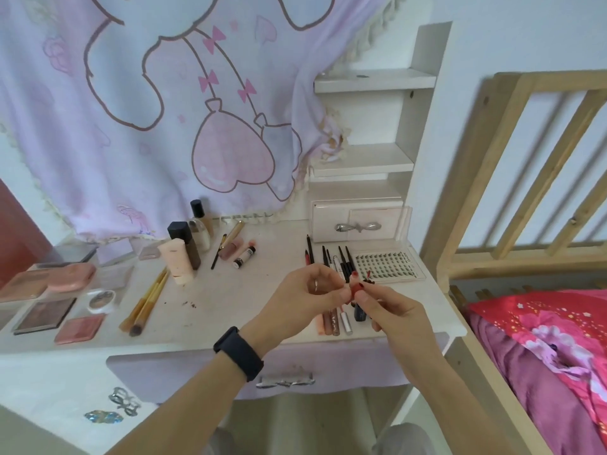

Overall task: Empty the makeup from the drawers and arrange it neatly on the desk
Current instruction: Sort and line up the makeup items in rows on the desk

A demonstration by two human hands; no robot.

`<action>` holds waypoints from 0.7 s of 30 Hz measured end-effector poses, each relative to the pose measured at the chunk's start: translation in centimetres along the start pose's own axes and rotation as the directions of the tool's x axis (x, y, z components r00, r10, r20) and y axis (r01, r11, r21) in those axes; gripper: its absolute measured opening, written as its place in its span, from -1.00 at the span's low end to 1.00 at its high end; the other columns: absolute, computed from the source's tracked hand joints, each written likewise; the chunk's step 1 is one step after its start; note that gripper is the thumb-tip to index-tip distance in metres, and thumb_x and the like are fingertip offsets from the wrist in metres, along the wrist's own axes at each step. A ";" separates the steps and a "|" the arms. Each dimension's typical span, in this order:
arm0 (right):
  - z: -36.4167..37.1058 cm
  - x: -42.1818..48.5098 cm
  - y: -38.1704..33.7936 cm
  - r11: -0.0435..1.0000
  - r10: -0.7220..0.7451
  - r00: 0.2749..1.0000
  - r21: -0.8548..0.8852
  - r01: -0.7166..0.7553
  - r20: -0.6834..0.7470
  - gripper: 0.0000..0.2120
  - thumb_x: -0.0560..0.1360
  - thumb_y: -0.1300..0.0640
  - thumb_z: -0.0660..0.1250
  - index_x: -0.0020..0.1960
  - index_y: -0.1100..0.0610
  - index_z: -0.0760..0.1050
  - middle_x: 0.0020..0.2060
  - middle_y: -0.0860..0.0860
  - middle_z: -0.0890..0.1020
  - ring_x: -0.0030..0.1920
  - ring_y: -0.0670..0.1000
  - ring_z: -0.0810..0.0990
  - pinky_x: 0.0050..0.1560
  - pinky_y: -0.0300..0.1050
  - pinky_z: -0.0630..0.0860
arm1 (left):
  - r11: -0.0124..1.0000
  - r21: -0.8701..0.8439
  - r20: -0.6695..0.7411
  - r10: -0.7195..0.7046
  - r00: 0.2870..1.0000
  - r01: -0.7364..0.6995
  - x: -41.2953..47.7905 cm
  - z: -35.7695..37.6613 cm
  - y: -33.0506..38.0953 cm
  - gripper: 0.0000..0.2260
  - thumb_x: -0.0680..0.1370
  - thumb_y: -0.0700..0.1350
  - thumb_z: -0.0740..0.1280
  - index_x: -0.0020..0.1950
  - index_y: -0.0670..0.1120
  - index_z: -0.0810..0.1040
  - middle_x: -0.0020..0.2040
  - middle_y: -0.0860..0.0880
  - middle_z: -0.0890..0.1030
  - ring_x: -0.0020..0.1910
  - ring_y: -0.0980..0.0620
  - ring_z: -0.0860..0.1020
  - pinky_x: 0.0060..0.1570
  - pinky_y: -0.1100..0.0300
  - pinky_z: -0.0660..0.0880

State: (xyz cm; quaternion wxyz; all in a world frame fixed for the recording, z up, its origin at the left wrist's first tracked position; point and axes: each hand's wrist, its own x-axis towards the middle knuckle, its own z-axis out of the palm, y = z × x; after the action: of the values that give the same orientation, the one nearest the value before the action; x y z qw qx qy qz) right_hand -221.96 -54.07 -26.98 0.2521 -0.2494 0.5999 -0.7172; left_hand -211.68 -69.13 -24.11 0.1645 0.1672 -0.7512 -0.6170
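Both hands meet above the worktop, toward its four o'clock corner. The left hand and right hand have their fingers curled, pinching a small red tube between them. Under it lie pencils and lip glosses. A lash tray sits at two o'clock of them, bottles at eleven, and palettes at nine.

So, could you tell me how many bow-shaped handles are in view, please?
4 bow-shaped handles: one on the small desktop drawer, one on the wide front drawer, two at lower left. Others may be hidden.
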 end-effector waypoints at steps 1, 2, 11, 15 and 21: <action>0.2 0.1 0.0 0.999 -0.010 1.000 -0.041 0.010 0.005 -0.75 0.41 0.11 0.48 0.09 -0.01 0.71 -0.04 -0.06 0.74 -0.17 -0.18 0.62 -0.17 -0.33 0.52 | 1.000 0.015 -0.012 -0.005 1.000 0.005 -0.1 -0.3 -0.2 -0.90 0.51 -0.15 0.49 -0.04 -0.09 0.60 -0.20 0.05 0.70 -0.24 0.16 0.63 -0.27 0.39 0.46; 0.1 0.3 0.2 0.995 -0.030 1.000 -0.096 0.030 0.005 -0.75 0.43 0.09 0.49 0.10 -0.07 0.71 -0.10 -0.06 0.73 -0.21 -0.16 0.58 -0.17 -0.32 0.51 | 0.999 0.040 -0.031 -0.013 0.999 0.014 -0.1 -0.6 -0.4 -0.90 0.51 -0.14 0.49 -0.02 -0.07 0.61 -0.18 0.05 0.71 -0.23 0.17 0.63 -0.26 0.39 0.46; -6.3 3.7 7.1 0.568 -0.340 0.912 -0.823 0.004 -0.230 -0.79 0.62 0.05 0.23 0.18 -0.02 0.59 0.15 -0.05 0.64 0.22 0.04 0.52 0.23 -0.07 0.43 | 0.904 0.264 -0.479 -0.180 0.859 0.337 4.8 -5.3 -6.1 -0.95 0.54 -0.03 0.44 -0.01 0.06 0.63 -0.08 0.16 0.63 0.03 0.11 0.59 -0.03 0.27 0.47; -7.7 4.8 11.3 0.211 -0.334 0.933 -0.975 -0.066 -0.135 -0.48 0.59 -0.07 0.02 0.31 0.15 0.58 0.31 0.08 0.60 0.36 0.12 0.52 0.38 0.16 0.41 | 0.842 0.284 -0.521 -0.265 0.811 0.458 8.3 -4.8 -7.8 -0.84 0.53 0.02 0.43 0.07 0.01 0.65 0.07 0.02 0.65 0.09 -0.01 0.59 0.05 0.17 0.49; -7.7 5.0 11.5 0.173 -0.363 0.922 -0.982 -0.073 -0.132 -0.48 0.60 -0.08 0.02 0.34 0.12 0.57 0.35 0.04 0.58 0.40 0.07 0.49 0.41 0.10 0.32 | 0.761 0.338 -0.511 -0.346 0.787 0.554 10.1 -3.3 -8.2 -0.93 0.52 0.02 0.42 -0.05 0.05 0.64 -0.01 -0.02 0.65 -0.03 -0.07 0.57 -0.05 0.19 0.45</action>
State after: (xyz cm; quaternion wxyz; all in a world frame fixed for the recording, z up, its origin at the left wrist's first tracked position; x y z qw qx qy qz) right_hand -230.06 -53.46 -39.20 -0.1430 -0.2819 0.9226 -0.2211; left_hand -218.80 -78.08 -31.10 0.1187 0.5097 -0.7596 -0.3863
